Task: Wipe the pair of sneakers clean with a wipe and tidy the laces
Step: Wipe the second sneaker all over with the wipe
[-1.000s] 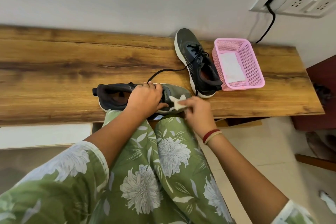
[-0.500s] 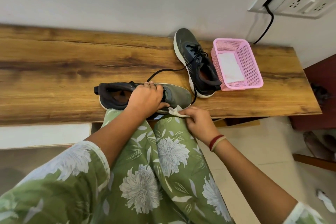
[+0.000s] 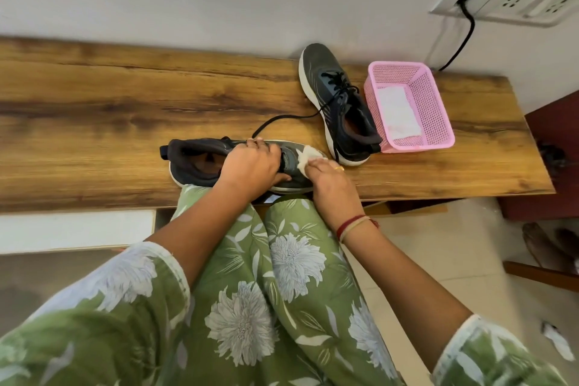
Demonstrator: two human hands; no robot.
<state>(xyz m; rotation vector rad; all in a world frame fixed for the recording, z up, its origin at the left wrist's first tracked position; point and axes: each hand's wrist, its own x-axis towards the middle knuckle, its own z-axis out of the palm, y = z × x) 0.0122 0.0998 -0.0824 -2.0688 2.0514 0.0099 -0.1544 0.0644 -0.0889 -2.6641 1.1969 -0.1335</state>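
Knees in green floral cloth at the table [image 3: 94, 110] edge. Left hand [image 3: 250, 166] grips the near sneaker [image 3: 194, 160] across its middle, fingers curled over the top, thumb on the near side. Right hand [image 3: 332, 185] pinches a crumpled wipe [image 3: 305, 158], pressed on the toe. The shoe lies crosswise at the near edge, heel left. Beyond it stands the second sneaker [image 3: 338, 103], toe to the wall, one black lace [image 3: 282, 119] trailing toward the left hand. Just right of it is a pink basket [image 3: 416, 147] holding a white sheet [image 3: 396, 113].
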